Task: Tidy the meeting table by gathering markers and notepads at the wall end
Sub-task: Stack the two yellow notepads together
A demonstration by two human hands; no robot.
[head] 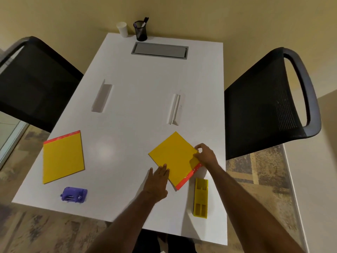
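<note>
Two yellow notepads with red binding strips lie on the white table (138,92). One notepad (63,157) is at the near left, untouched. The other notepad (174,157) lies turned like a diamond at the near right. My right hand (206,155) pinches its right corner. My left hand (158,181) rests flat with fingertips against its lower left edge. A black mesh pen cup (140,31) holding a marker (145,21) stands at the wall end.
A white paper cup (122,29) stands beside the pen cup. A grey cable hatch (160,51) is set into the table. Two white folded name stands (101,96) (175,109) sit mid-table. A purple hole punch (74,195) and a yellow eraser block (200,197) lie near me. Black mesh chairs (34,79) (269,106) flank both sides.
</note>
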